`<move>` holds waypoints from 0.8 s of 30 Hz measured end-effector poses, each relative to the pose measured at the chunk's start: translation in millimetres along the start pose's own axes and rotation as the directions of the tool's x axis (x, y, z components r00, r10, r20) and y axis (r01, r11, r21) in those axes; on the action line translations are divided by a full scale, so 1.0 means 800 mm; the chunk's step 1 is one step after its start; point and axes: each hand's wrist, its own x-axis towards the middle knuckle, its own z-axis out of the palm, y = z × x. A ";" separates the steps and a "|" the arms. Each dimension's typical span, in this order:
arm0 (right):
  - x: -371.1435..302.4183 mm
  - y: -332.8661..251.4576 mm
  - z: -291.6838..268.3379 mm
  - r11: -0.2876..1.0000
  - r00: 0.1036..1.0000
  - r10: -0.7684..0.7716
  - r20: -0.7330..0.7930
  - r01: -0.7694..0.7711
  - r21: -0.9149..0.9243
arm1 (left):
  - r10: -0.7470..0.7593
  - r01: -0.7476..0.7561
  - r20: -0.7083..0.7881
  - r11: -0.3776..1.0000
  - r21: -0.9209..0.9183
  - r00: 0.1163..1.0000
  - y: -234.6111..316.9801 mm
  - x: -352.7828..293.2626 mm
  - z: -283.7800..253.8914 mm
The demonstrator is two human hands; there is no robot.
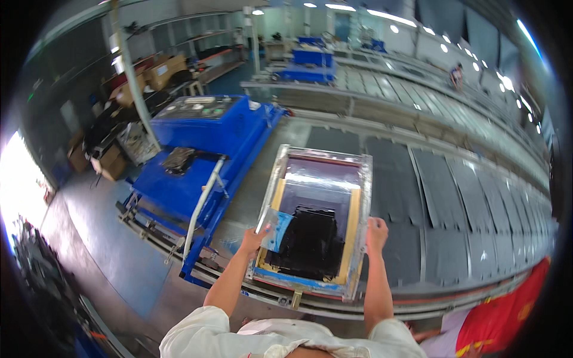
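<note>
A screen printing frame (365, 197) with a metal rim lies in front of me over the long table. Its mesh shows a wide patch of black ink (310, 241), with yellowish tape down both sides and blue tape along the near edge. My left hand (255, 238) is closed on the left rim, beside a blue and clear patch (282, 231) at the ink's left. Opposite it, my right hand (376, 234) is closed round the right rim. The undersides of both rims are hidden.
Dark fabric panels (439, 185) lie in rows along the printing table to the right. A blue machine (203, 128) with a control panel and a pale bar stands at the left. Someone in red (504, 307) is close by at lower right. Cardboard boxes (164, 71) sit further back.
</note>
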 end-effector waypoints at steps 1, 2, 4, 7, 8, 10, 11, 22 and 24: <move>0.011 -0.016 -0.011 1.000 1.000 0.011 -0.017 -0.011 0.011 | 0.067 -0.068 -0.013 0.995 -0.071 0.998 0.048 -0.037 0.009; -0.005 -0.065 -0.010 0.990 0.994 0.080 0.077 -0.088 0.113 | 0.237 -0.241 -0.052 0.968 -0.074 0.970 0.078 -0.060 -0.011; -0.058 -0.168 -0.023 0.924 0.928 0.217 0.303 -0.296 0.243 | 0.124 -0.127 -0.201 0.992 -0.003 0.972 0.123 -0.107 -0.071; -0.158 -0.247 0.005 0.843 0.900 0.126 0.418 -0.319 0.433 | 0.100 -0.122 -0.295 0.991 -0.057 0.950 0.150 -0.173 -0.180; -0.194 -0.269 0.017 0.812 0.871 0.094 0.482 -0.347 0.469 | 0.150 -0.205 -0.329 0.968 -0.142 0.932 0.140 -0.190 -0.223; -0.261 -0.301 0.043 0.803 0.842 0.037 0.539 -0.346 0.486 | 0.115 -0.151 -0.420 0.987 -0.053 0.900 0.132 -0.234 -0.307; -0.251 -0.308 0.052 0.816 0.776 0.015 0.630 -0.374 0.441 | 0.036 -0.068 -0.522 0.997 -0.042 0.852 0.127 -0.276 -0.299; -0.628 -0.468 0.308 0.839 0.320 -0.107 0.941 -0.479 0.258 | -0.067 0.128 -0.914 0.992 -0.017 0.400 0.058 -0.526 -0.644; -0.689 -0.476 0.366 0.859 0.235 -0.153 0.960 -0.448 0.247 | -0.065 0.075 -0.935 0.996 -0.041 0.348 0.036 -0.554 -0.698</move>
